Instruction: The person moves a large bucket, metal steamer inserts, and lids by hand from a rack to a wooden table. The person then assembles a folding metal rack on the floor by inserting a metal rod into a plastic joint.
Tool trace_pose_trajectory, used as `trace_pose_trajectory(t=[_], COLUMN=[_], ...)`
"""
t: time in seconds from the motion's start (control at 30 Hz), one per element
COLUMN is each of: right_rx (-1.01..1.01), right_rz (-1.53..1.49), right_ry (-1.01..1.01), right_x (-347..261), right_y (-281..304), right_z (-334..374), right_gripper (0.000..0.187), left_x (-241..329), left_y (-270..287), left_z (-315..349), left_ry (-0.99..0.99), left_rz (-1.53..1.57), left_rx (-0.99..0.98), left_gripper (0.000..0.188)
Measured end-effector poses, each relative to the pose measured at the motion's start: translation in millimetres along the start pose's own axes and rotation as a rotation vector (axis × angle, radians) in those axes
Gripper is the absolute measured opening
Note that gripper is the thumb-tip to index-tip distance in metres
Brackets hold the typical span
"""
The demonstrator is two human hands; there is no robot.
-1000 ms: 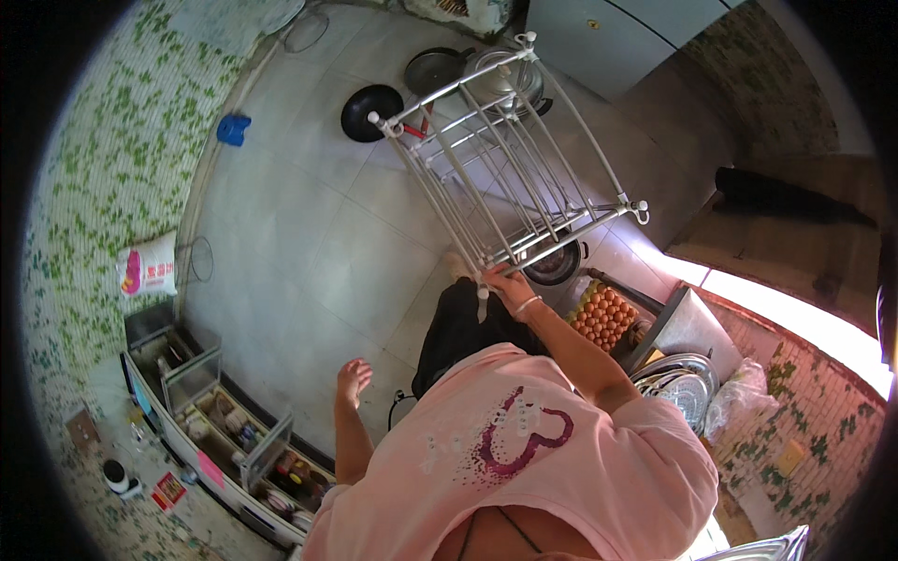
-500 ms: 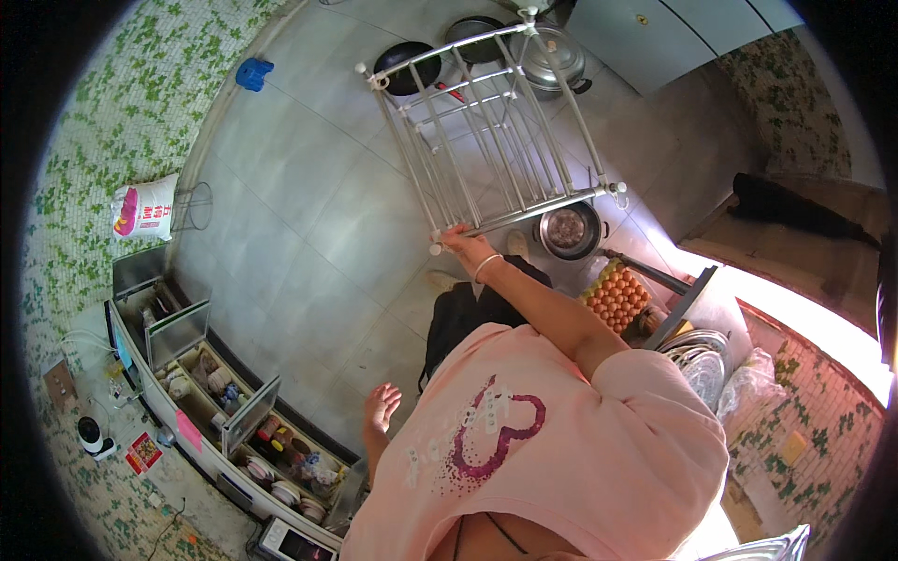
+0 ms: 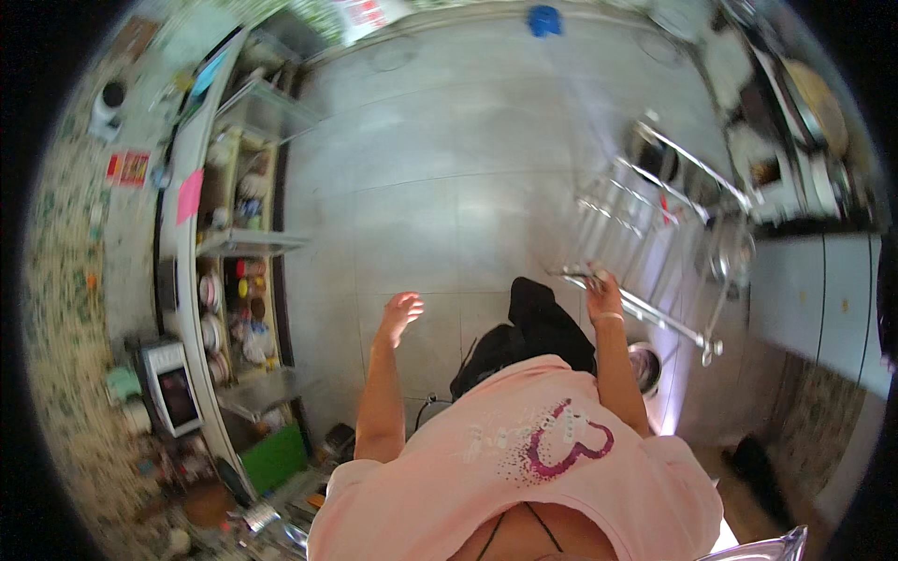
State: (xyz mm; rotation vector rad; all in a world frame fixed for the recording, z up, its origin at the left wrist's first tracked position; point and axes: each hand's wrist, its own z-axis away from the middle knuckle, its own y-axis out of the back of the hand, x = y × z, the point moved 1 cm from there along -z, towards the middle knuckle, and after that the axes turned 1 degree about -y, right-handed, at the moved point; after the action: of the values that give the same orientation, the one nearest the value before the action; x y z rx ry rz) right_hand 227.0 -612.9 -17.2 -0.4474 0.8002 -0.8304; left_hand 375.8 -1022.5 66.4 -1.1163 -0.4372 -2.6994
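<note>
There are two hands (image 3: 402, 316), one metal rack (image 3: 660, 319), one pink sheet (image 3: 190, 196).

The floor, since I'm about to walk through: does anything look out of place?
Yes: a round pan sits directly on the floor beside the right forearm, and a black pan shows through the bars of the metal rack in the right hand. Floors seem an odd place for cookware.

The floor, of pale grey tiles (image 3: 402, 206), carries a blue object (image 3: 544, 21) at its far edge. Toward the right rest a dark pan (image 3: 655, 157), a silver pot (image 3: 734, 251) and, nearer, a round metal pan (image 3: 645, 367). On the left, an open cabinet (image 3: 184, 248) holds white bowls (image 3: 212, 334) and bottles (image 3: 249, 267).
</note>
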Motion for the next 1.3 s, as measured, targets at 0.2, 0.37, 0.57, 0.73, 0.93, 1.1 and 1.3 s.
trace_pose_trajectory(t=[0.2,0.37,0.57,0.73,0.93,1.1,1.3], right_rx=[0.098,0.086,0.112,0.031,-0.066,-0.154,-0.316], right_rz=[-0.083,-0.057,-0.032,0.010,0.096,0.188,0.250], right_ry=[-0.011,0.096,0.117,0.049,-0.080,-0.136,-0.220], right_x=[1,7,55,98,209,321,430], right_y=[-68,-128,-244,-338,-472,-552,-649], right_z=[-38,-88,-161,-221,-265,-311,-347], right_gripper=[0.028,0.028,0.030,0.028,0.024,0.029,0.017], left_x=[17,-10,-60,-47,-64,-48,44], left_y=[53,142,246,253,295,385,538], left_z=[-25,-81,-96,-95,-99,-156,-296], left_ry=[0.037,0.140,0.303,0.529,0.724,0.716,0.524], left_rz=[0.134,0.227,0.269,0.397,0.462,0.473,0.180], left_rx=[0.011,0.275,0.461,0.468,0.337,0.376,0.399], left_gripper=[0.030,0.029,0.024,0.023,0.023,0.021,0.024])
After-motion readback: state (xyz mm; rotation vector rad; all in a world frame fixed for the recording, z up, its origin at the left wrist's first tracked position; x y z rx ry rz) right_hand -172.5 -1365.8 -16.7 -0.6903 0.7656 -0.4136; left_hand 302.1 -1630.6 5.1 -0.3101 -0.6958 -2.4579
